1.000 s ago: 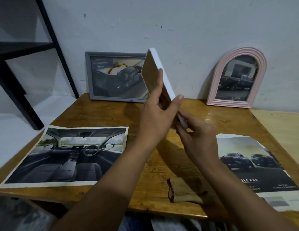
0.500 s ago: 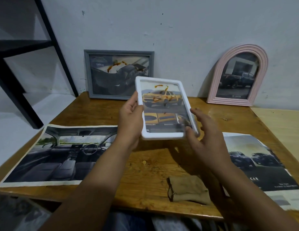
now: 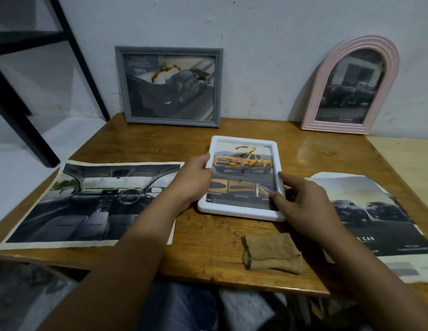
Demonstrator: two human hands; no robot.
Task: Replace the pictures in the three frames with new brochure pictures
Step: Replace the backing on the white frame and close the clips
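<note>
A white frame (image 3: 243, 142) with a yellow truck picture faces up, low over the wooden table (image 3: 160, 144). My left hand (image 3: 194, 180) grips its left edge, thumb on the front. My right hand (image 3: 301, 201) holds its right edge, thumb on the picture's lower right corner. A grey frame (image 3: 168, 50) with a dark car picture leans on the wall at the back. A pink arched frame (image 3: 315, 87) with a dark picture leans at the back right. A wide brochure page (image 3: 93, 201) of a car interior lies on the left. Another brochure page (image 3: 375, 218) with dark trucks lies on the right.
A small brown cloth pouch (image 3: 272, 256) lies near the table's front edge, under my right wrist. A black metal shelf frame (image 3: 22, 87) stands at the left beside the table. A lighter wooden surface (image 3: 408, 168) adjoins the table on the right.
The white frame was turned from edge-on to face me, then lowered toward the table. Both hands came down with it.
</note>
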